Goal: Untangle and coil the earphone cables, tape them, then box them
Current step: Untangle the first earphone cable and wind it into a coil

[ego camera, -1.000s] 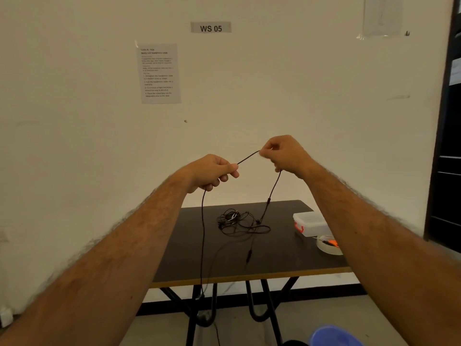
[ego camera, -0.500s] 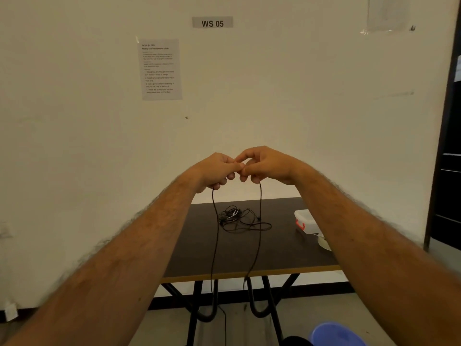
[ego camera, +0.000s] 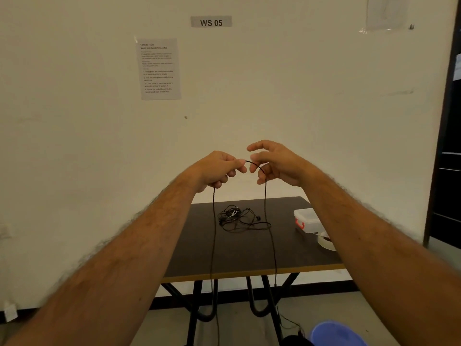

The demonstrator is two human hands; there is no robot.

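Cream wall [ego camera: 299, 96] fills the upper frame, bearing a grey sign "WS 05" [ego camera: 211, 21] at top centre and a printed instruction sheet [ego camera: 159, 68] to its lower left. Dark table [ego camera: 239, 253] with a pale front edge, centre-lower frame. On it: tangled pile of black earphone cables [ego camera: 239, 217] at mid-table; translucent box with red latch [ego camera: 305, 220] toward the right; tape roll [ego camera: 326, 242] just below the box, partly hidden by the forearm. Blue round object [ego camera: 336, 334], bottom right, cut off by the frame.

Left hand [ego camera: 218, 168], centre frame: fingers curled, thumb and forefinger pinching a black earphone cable [ego camera: 214, 233]. The cable arcs across to the right hand [ego camera: 277, 162], resting over its lower fingers; those fingers are spread and loosely bent, thumb apart. Both strands hang down past the table edge.
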